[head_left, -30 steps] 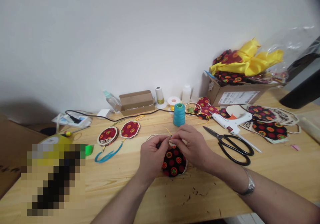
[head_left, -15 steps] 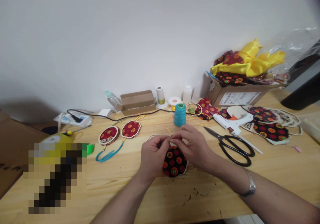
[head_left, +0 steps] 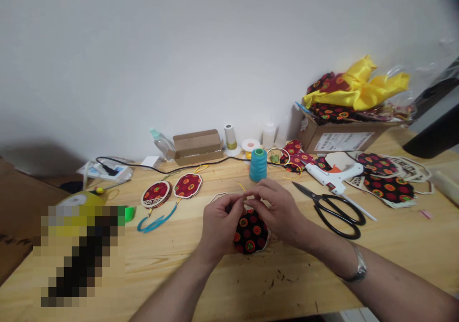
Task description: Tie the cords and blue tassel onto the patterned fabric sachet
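Note:
My left hand (head_left: 223,221) and my right hand (head_left: 274,208) meet near the middle of the table, thumbs and fingertips pinched together. Between them is a thin yellow cord (head_left: 241,186), its loose end sticking up past the fingers. Just below the fingertips lies a black fabric pendant (head_left: 251,236) with red and orange flower prints and a pale scalloped edge; its upper part is partly hidden by my hands. A cone of teal thread (head_left: 258,165) stands right behind my right hand. Black-handled scissors (head_left: 328,209) rest to the right of it.
Two finished red pendants (head_left: 188,186) with teal tassels lie at left. A white glue gun (head_left: 335,176) sits beyond the scissors, near patterned fabric pieces (head_left: 389,189). A cardboard box (head_left: 344,138) full of fabric stands at back right. A black cable (head_left: 201,164) runs along the wall side.
Both hands stay in nearly the same place, the fingertips shifting very slightly at the cord. The pendant and everything else on the table have not moved.

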{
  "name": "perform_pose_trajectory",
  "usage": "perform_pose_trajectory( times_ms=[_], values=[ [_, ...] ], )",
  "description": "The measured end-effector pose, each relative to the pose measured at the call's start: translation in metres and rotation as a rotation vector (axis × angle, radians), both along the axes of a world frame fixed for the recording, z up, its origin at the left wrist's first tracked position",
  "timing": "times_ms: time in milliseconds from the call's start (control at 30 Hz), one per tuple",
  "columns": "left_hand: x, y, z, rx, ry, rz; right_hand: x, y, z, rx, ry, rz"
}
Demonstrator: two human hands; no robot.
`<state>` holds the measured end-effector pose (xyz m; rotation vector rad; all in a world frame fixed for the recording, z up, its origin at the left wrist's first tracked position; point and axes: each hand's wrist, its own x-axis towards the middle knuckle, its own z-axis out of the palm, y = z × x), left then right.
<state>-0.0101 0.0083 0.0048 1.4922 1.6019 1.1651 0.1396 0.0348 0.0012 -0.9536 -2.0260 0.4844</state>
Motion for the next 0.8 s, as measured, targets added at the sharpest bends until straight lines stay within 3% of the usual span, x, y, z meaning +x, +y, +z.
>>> perform_pose_trajectory(
  times_ms=[800],
  values=[
    [0.0008,-0.0018,-0.0010,0.062,0.137,-0.056,0.0057,-0.0018,0.0066,0.336,-0.333,0.054]
  ],
)
